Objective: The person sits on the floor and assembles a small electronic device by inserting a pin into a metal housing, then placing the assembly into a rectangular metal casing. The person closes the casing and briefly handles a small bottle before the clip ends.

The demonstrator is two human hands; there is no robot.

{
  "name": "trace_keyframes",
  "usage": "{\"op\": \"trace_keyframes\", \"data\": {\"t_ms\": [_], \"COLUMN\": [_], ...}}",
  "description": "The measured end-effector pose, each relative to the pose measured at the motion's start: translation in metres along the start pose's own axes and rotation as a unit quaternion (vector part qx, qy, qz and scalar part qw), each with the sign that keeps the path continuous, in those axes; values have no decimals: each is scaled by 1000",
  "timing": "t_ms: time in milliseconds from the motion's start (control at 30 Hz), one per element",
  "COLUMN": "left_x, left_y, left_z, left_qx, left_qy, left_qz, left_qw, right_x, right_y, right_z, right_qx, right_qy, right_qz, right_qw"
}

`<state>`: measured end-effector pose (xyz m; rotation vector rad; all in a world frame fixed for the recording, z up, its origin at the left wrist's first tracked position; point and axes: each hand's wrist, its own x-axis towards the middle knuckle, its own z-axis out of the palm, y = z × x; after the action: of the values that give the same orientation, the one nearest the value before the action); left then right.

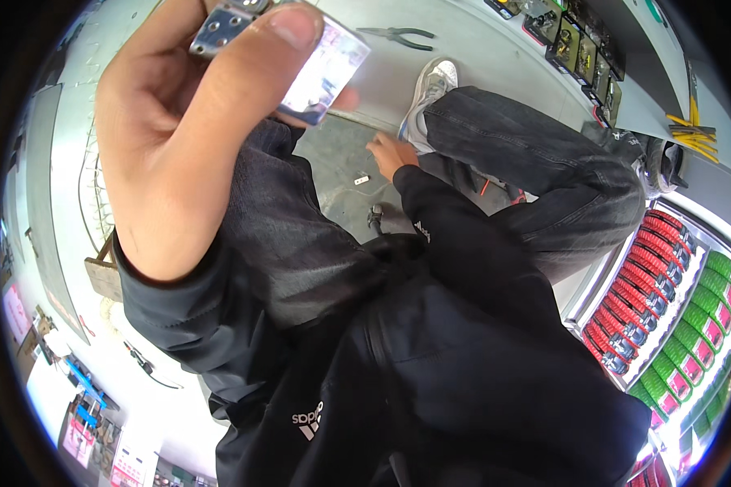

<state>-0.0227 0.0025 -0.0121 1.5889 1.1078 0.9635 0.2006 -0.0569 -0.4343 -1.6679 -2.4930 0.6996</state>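
Raised close at the upper left, my left hand (pixel 179 138) pinches a shiny metal hinge (pixel 326 75) between thumb and fingers. One leaf has round holes; the other is mirror-smooth and reflects bright light. My thumb hides the part between them. Low down beside my shoe (pixel 437 81), my right hand (pixel 392 156) has its fingers apart, and nothing shows in it. A small white piece with dark dots (pixel 361 179) lies on the grey floor mat (pixel 333 154) close to that hand. Pliers with dark handles (pixel 398 36) lie open beyond the shoe.
Dark and red tools (pixel 499 191) lie partly hidden beneath my leg. Boxed small parts (pixel 577 53) line a shelf at upper right. Coiled red cable locks (pixel 642 284) and green ones (pixel 694 341) hang in a lit rack at right. A wooden stool corner (pixel 103 277) stands at left.
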Motion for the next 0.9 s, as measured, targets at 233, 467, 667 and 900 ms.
{"op": "trace_keyframes", "data": {"t_ms": [233, 467, 667, 900], "left_x": [-3, 4, -2, -8], "left_y": [7, 2, 4, 24], "left_z": [-5, -5, 1, 51], "left_qx": [-13, -79, -130, -11], "left_qy": [18, 15, 62, 16], "left_qz": [-48, -19, 15, 78], "left_qw": [999, 997, 989, 997], "right_x": [15, 22, 34, -75], "right_y": [6, -16, -99, -144], "right_z": [16, -5, -226, -358], "right_qx": [-121, 52, 527, 564], "right_qy": [13, 144, 327, 284], "right_qz": [-105, 97, 73, -152], "right_qw": [987, 984, 781, 760]}}
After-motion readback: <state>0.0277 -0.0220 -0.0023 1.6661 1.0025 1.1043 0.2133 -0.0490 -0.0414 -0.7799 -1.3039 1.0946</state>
